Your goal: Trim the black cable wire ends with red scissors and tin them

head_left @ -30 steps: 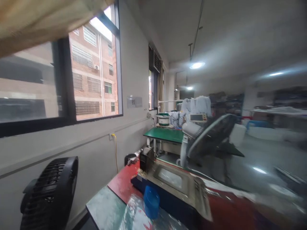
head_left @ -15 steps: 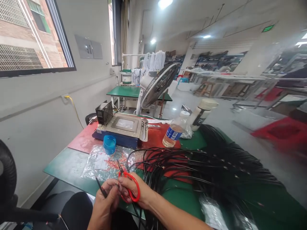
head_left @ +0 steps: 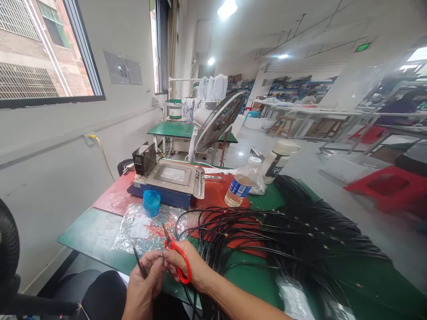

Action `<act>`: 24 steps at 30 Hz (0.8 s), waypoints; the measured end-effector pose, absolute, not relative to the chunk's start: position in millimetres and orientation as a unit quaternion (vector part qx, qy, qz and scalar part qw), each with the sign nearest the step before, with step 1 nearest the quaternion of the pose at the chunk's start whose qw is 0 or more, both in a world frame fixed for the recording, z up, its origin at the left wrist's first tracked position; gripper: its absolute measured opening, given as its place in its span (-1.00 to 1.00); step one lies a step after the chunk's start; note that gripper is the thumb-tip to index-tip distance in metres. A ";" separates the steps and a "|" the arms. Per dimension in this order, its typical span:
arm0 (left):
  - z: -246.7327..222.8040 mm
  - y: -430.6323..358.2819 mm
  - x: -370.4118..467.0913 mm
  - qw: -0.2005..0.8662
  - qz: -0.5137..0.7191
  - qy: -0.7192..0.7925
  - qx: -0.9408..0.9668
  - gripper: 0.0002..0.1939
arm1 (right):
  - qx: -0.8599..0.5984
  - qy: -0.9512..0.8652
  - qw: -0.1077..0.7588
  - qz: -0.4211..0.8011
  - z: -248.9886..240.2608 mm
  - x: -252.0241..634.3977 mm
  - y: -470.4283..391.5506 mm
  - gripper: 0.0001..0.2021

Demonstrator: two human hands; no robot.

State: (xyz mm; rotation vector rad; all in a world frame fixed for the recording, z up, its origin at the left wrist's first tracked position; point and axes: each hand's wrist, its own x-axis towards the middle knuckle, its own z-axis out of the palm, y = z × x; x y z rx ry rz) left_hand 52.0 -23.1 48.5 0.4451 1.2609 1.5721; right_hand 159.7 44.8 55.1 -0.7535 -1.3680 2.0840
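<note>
My left hand (head_left: pixel 145 278) is closed around a slim black tool (head_left: pixel 140 262) with a thin pointed tip, perhaps tweezers. Red-handled scissors (head_left: pixel 184 266) hang in my right hand (head_left: pixel 187 260), blades pointing up and away. The thumbs and forefingers of both hands meet, pinching something small that is mostly hidden, perhaps a cable end. Black cables (head_left: pixel 213 253) run just right of my hands and beneath my right forearm. Beyond the fingers, a clear plastic bag (head_left: pixel 123 240) lies flat with small red and orange scraps (head_left: pixel 156 230) on it.
A blue cup (head_left: pixel 151 204) stands before a blue-based heating plate (head_left: pixel 167 195) with a small black fan (head_left: pixel 145 160). Further right are a labelled bottle (head_left: pixel 238 189) and a pale thermos (head_left: pixel 280 162). A heap of black cables (head_left: pixel 310 222) covers the right side. A floor fan (head_left: pixel 218 122) stands behind.
The view has shifted slightly. My hands stay pinched together, with the scissors and the slim black tool still held; the right-hand fingers have shifted a little at the pinch.
</note>
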 end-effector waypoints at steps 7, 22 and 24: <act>36.6 -23.2 46.6 0.530 0.651 0.512 0.186 -0.61 | -0.264 -0.547 0.280 0.744 50.7 159.0 44.7 -0.51; 45.5 -24.9 53.9 0.498 0.663 0.536 0.157 -0.50 | -0.262 -0.548 0.264 0.749 50.0 159.9 44.0 -0.52; 48.8 -25.9 54.1 0.496 0.662 0.540 0.154 -0.51 | -0.269 -0.551 0.260 0.746 49.5 160.2 44.9 -0.54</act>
